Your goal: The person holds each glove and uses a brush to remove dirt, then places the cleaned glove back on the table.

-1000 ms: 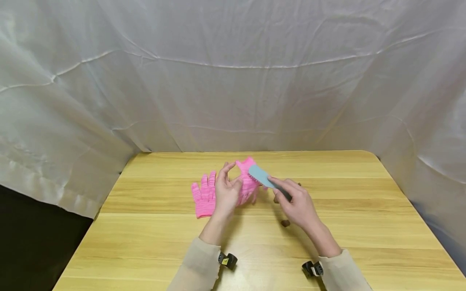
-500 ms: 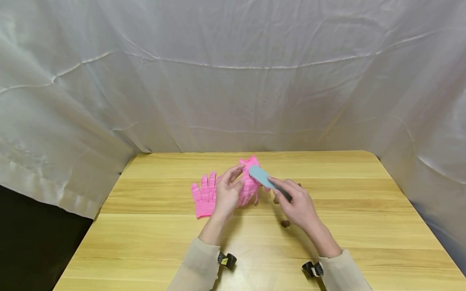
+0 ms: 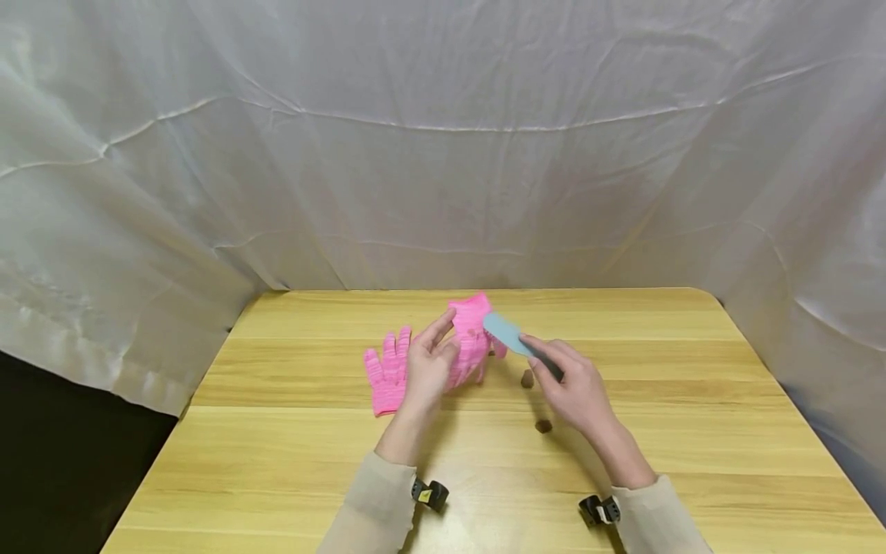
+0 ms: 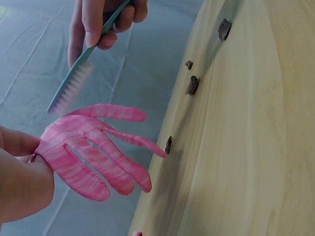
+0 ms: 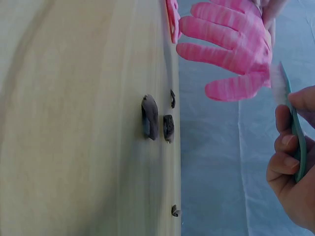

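Observation:
My left hand pinches a pink knit glove near its cuff and holds it up over the table, its fingers dangling loosely. In my right hand is a scrub brush with a light blue-green back, gripped by the handle. Its pale bristles face the glove's palm side in the left wrist view, close beside the fabric. A second pink glove lies flat on the table to the left, partly hidden behind my left hand and forearm.
Several small dark brown lumps lie on the wooden table, among them one lump below my right hand and another lump under the brush. A grey curtain hangs around the table's back and sides.
The brush and right hand have shifted slightly right, toward the glove's edge. The held glove has swung a little and shows more of its cuff; the left hand barely moved.

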{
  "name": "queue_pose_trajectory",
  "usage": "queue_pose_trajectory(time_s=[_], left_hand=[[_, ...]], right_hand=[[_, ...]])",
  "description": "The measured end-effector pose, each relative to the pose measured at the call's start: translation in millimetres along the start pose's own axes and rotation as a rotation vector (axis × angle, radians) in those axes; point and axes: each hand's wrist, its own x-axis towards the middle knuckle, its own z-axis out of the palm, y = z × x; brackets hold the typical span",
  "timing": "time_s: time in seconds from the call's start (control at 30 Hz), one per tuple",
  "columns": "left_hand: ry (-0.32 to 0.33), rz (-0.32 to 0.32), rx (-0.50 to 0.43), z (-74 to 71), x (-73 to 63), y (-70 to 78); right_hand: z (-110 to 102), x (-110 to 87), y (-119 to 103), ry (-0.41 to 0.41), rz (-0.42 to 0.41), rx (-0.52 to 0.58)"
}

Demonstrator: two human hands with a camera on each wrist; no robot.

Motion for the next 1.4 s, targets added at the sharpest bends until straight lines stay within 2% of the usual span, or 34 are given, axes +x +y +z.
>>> queue_pose_trajectory(time_s=[0.17, 0.3, 0.37, 0.6, 0.9, 1.07, 1.23, 1.4], left_hand=[[0.005, 0.014, 0.014, 0.1, -0.4, 0.5], [-0.016, 0.027, 0.003, 0.9, -1.0, -1.2], [-0.019, 0.023, -0.002, 1.0, -0.7, -2.3], [-0.007, 0.021, 0.011, 0.0, -1.2, 0.1], [0.034, 0.006, -0.016, -0.9, -0.4, 2.8], [0.027, 0.007, -0.023, -5.0, 1.2, 4.7], [0.028, 0.064, -0.029, -14.4, 4.0, 8.7], [0.028, 0.133, -0.063, -19.8, 8.6, 16.0]], right_hand=[[-0.1, 1.0, 0.3, 0.045, -0.049, -0.015], [6.0, 0.3, -2.9, 0.029, -0.101, 0.024], [8.5, -0.5, -3.9, 0.010, -0.100, 0.048], [4.4, -1.0, -1.0, -0.013, -0.023, 0.024], [0.7, -0.3, -1.7, -0.024, 0.014, -0.011], [-0.9, -0.1, -1.0, -0.030, 0.042, -0.038], [-8.3, -1.1, 3.9, -0.049, 0.137, -0.107], [-25.5, 1.7, 11.8, -0.077, 0.220, -0.127]])
